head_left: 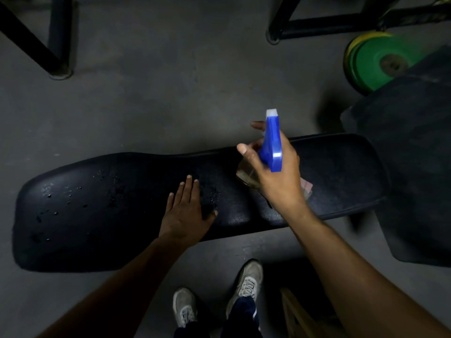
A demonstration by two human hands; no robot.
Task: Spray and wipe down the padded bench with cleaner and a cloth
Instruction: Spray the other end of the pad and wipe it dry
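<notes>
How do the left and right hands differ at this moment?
The left hand lies flat, fingers straight, on the padded bench; the right hand is raised above it. The left hand holds nothing plainly visible; the right hand grips the spray bottle by its blue head. Both are bare and over the bench.

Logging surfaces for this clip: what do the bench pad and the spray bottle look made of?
Black padded bench: probably vinyl or leatherette, slightly glossy, droplets beading on top. Blue-headed spray bottle in the right hand: moulded plastic trigger head; its body looks clear plastic.
</notes>
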